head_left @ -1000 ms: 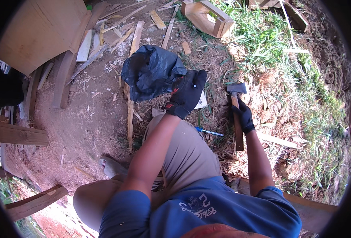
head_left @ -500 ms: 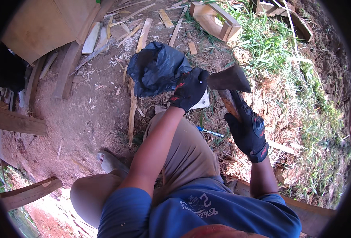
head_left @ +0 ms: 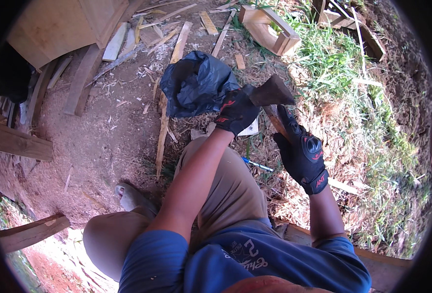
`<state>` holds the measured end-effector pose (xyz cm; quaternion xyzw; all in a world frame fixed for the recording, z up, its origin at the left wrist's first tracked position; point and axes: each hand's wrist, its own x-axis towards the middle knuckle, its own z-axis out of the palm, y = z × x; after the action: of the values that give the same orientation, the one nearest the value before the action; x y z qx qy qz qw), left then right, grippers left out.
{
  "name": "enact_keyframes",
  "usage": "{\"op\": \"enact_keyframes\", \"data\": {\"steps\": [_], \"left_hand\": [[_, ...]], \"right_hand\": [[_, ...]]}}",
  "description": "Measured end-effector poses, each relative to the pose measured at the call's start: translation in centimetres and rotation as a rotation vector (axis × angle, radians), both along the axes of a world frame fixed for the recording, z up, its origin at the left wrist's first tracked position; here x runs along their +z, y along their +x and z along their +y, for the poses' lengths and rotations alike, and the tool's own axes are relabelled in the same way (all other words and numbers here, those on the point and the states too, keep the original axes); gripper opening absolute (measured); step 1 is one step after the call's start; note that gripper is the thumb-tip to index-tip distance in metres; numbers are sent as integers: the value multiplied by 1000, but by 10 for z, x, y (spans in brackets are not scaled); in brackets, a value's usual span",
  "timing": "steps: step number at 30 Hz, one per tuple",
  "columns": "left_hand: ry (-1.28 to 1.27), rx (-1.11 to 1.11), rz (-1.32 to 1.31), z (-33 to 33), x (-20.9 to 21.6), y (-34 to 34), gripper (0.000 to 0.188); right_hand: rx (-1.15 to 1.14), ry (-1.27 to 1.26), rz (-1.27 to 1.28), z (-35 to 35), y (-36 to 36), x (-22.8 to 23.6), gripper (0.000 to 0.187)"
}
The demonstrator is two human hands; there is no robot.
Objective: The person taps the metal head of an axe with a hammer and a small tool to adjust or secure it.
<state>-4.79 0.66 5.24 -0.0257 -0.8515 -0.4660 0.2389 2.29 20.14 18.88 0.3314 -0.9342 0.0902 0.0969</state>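
An axe (head_left: 273,91) with a dark, worn metal head and a wooden handle is held over the ground in front of my knees. My left hand (head_left: 239,111), in a black glove with red marks, is closed at the blunt end of the axe head. The wide blade edge points to the right. Lower down, my right hand (head_left: 303,155), gloved the same way, holds the wooden handle with the fingers lying along it. Much of the handle is hidden by this hand. Just beyond my left hand lies a crumpled black plastic bag (head_left: 196,84).
A blue and white pen (head_left: 258,164) lies on the ground by my knee. Wooden strips (head_left: 162,127) and shavings are scattered about. A wooden frame (head_left: 269,30) stands in the grass ahead. At the upper left is a large wooden panel (head_left: 54,29), with curved planks (head_left: 18,139) below it.
The axe head has moved slightly left and toward me, tilting a little. My left hand has shifted slightly right, and my right hand slightly up and left.
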Motion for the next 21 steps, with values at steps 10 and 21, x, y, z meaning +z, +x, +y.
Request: {"op": "enact_keyframes", "data": {"steps": [10, 21], "left_hand": [[-23, 135, 227, -6, -20, -10, 38], [21, 108, 275, 3, -17, -10, 34]], "right_hand": [[43, 19, -40, -5, -4, 3, 62], [52, -30, 27, -9, 2, 5, 62]]}}
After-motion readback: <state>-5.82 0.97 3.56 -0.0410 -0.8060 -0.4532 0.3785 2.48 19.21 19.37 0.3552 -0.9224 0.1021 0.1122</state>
